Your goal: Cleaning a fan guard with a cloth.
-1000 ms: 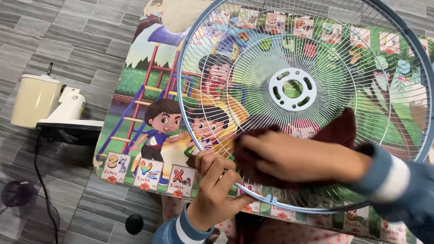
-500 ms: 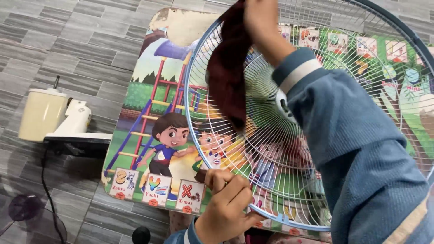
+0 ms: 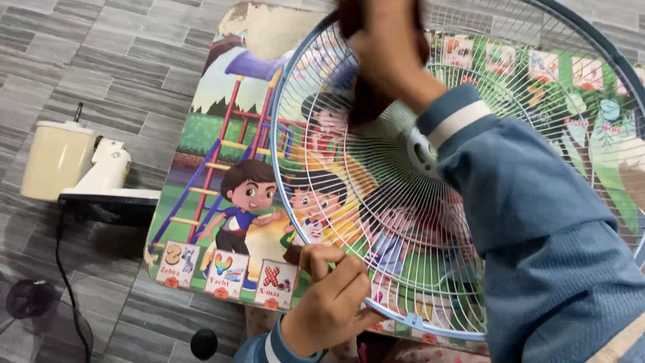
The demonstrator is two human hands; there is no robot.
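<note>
- Fan guard (image 3: 376, 202): round dome of thin white wire spokes with a blue rim and a pale plastic hub, lying tilted over the table's centre and 3 o'clock side.
- Left hand (image 3: 329, 302): fingers curling shut, pinching the blue rim at 6 o'clock.
- Right hand (image 3: 386, 47): pressing a bunched dark maroon cloth (image 3: 366, 94), soft and blurred, onto the wires at 12 o'clock.
- Table (image 3: 222, 202): flat, glossy cartoon print, worn corner.
- Motor housing (image 3: 57, 161): cream, cylindrical, resting at 9 o'clock on grey plank tiles.
</note>
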